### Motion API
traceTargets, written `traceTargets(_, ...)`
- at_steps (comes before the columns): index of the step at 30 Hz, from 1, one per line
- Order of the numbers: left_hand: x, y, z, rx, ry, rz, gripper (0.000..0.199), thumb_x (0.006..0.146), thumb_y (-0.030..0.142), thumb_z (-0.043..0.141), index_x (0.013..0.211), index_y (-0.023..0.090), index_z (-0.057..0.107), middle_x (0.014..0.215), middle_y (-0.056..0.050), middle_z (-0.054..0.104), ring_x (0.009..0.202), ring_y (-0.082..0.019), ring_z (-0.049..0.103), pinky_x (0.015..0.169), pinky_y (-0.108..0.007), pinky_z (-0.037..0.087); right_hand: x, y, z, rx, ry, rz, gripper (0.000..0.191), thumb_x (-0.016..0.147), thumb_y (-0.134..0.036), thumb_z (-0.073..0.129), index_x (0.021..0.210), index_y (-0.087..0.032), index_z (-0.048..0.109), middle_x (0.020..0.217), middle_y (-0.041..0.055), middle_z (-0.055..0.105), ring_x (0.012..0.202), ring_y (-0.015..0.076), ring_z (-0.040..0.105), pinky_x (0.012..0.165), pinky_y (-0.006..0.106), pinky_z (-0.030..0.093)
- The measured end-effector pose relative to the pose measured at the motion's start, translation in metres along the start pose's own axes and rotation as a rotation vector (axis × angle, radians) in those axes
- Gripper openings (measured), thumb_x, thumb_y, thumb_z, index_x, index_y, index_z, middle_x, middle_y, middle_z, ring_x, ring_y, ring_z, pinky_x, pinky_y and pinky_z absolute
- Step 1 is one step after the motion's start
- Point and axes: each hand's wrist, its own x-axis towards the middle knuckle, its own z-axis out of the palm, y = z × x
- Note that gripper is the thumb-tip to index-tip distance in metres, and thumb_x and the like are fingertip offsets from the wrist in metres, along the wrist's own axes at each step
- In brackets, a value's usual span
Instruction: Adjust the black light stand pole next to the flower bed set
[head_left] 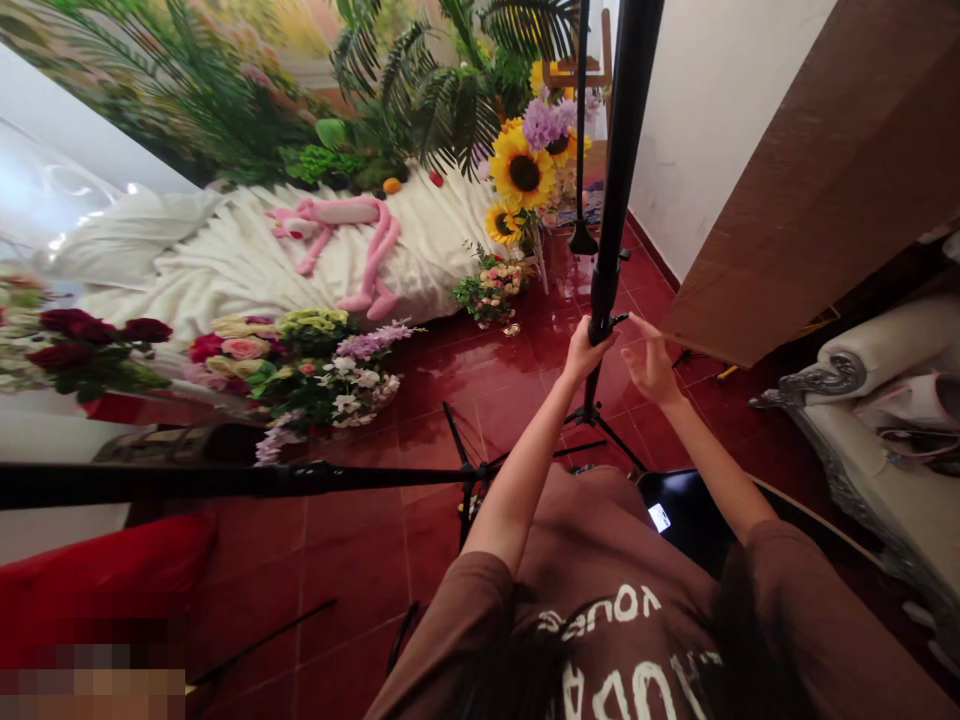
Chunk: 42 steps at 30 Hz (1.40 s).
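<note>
A tall black light stand (625,130) rises in front of me, its tripod legs spread on the floor. My left hand (587,350) is wrapped round its pole just below a collar. A small black locking knob (617,319) sticks out to the right beside that grip. Just right of the knob is my right hand (651,365), fingers bent but apart, with nothing visible in it. A black cord with a plug-like end (582,238) hangs left of the pole.
Another black stand (322,480) crosses from the left. A white-draped bed holds a pink plush toy (352,212). Around it are sunflowers (521,170), bouquets (300,370) and palm leaves. A brown panel (780,190) leans at right, near an ornate sofa (855,430). The floor (352,550) is red tile.
</note>
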Motion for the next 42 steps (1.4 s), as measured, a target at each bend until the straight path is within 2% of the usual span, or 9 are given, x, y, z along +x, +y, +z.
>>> traceTargets(4, 0.000, 0.003, -0.001, -0.013, -0.008, -0.012, 0.035, 0.078, 0.047, 0.069, 0.094, 0.018, 0.056, 0.085, -0.002, 0.060, 0.078, -0.014, 0.059, 0.075, -0.029, 0.048, -0.015, 0.007, 0.016, -0.055, -0.063, 0.018, 0.056, 0.099, -0.043, 0.031, 0.152, -0.025, 0.026, 0.150, 0.0123, 0.044, 0.143, 0.0252, 0.037, 0.116, 0.053, 0.036)
traceTargets(9, 0.000, 0.005, 0.000, -0.026, -0.005, -0.012, 0.036, 0.078, 0.047, 0.069, 0.095, 0.018, 0.056, 0.085, -0.002, 0.062, 0.079, -0.015, 0.060, 0.074, -0.028, 0.049, 0.003, 0.006, 0.019, -0.067, -0.073, 0.049, 0.056, 0.100, -0.040, 0.028, 0.154, -0.024, 0.023, 0.153, 0.0109, 0.040, 0.147, 0.0228, 0.029, 0.117, 0.051, 0.034)
traceTargets(19, 0.002, 0.005, -0.002, -0.023, -0.016, -0.022, 0.037, 0.075, 0.047, 0.071, 0.095, 0.018, 0.057, 0.086, -0.003, 0.063, 0.079, -0.015, 0.060, 0.075, -0.028, 0.048, 0.029, 0.007, 0.005, -0.125, -0.128, 0.016, 0.050, 0.099, -0.026, 0.032, 0.148, -0.024, 0.037, 0.148, 0.0081, 0.048, 0.139, 0.0218, 0.043, 0.119, 0.052, 0.029)
traceTargets(22, 0.003, 0.005, -0.003, 0.007, -0.023, -0.039, 0.039, 0.073, 0.046, 0.073, 0.094, 0.018, 0.057, 0.084, -0.002, 0.063, 0.078, -0.015, 0.059, 0.074, -0.027, 0.047, 0.037, 0.007, 0.002, -0.146, -0.154, 0.013, 0.054, 0.094, -0.015, 0.032, 0.148, -0.023, 0.038, 0.146, 0.0070, 0.051, 0.135, 0.0199, 0.048, 0.119, 0.050, 0.030)
traceTargets(26, 0.003, 0.003, -0.001, 0.000, 0.008, -0.035, 0.039, 0.071, 0.045, 0.075, 0.094, 0.018, 0.058, 0.085, -0.002, 0.063, 0.079, -0.015, 0.060, 0.075, -0.028, 0.048, 0.048, 0.010, -0.006, -0.178, -0.231, -0.046, 0.064, 0.083, -0.005, 0.042, 0.145, -0.021, 0.043, 0.142, 0.0068, 0.055, 0.136, 0.0218, 0.047, 0.121, 0.049, 0.028)
traceTargets(31, 0.002, 0.005, 0.002, -0.019, 0.011, -0.034, 0.038, 0.071, 0.043, 0.075, 0.094, 0.018, 0.058, 0.085, -0.003, 0.063, 0.080, -0.016, 0.061, 0.077, -0.030, 0.049, 0.059, 0.016, -0.009, -0.154, -0.278, -0.088, 0.065, 0.081, -0.004, 0.043, 0.142, -0.024, 0.047, 0.134, 0.0067, 0.061, 0.128, 0.0232, 0.054, 0.117, 0.047, 0.036)
traceTargets(34, 0.001, 0.008, 0.002, -0.014, 0.031, -0.046, 0.037, 0.072, 0.044, 0.074, 0.092, 0.017, 0.059, 0.083, -0.002, 0.062, 0.079, -0.016, 0.060, 0.076, -0.029, 0.049, 0.068, 0.019, -0.010, -0.150, -0.306, -0.083, 0.061, 0.079, -0.007, 0.051, 0.138, -0.021, 0.053, 0.124, 0.0080, 0.068, 0.123, 0.0251, 0.058, 0.112, 0.045, 0.041)
traceTargets(37, 0.000, 0.009, 0.003, -0.016, 0.038, -0.048, 0.037, 0.072, 0.044, 0.074, 0.093, 0.017, 0.059, 0.085, -0.002, 0.063, 0.080, -0.016, 0.060, 0.075, -0.029, 0.049, 0.089, 0.021, -0.015, -0.135, -0.437, -0.075, 0.050, 0.074, -0.009, 0.061, 0.123, -0.017, 0.065, 0.109, 0.0082, 0.073, 0.109, 0.0250, 0.066, 0.100, 0.040, 0.050)
traceTargets(42, 0.001, 0.005, 0.002, -0.033, 0.002, -0.044, 0.035, 0.072, 0.041, 0.074, 0.093, 0.017, 0.059, 0.085, -0.002, 0.063, 0.078, -0.015, 0.060, 0.075, -0.028, 0.049, 0.147, 0.025, -0.019, -0.141, -0.856, 0.095, 0.034, 0.059, -0.017, 0.080, 0.093, -0.018, 0.076, 0.077, 0.0015, 0.075, 0.075, 0.0199, 0.071, 0.078, 0.033, 0.057)
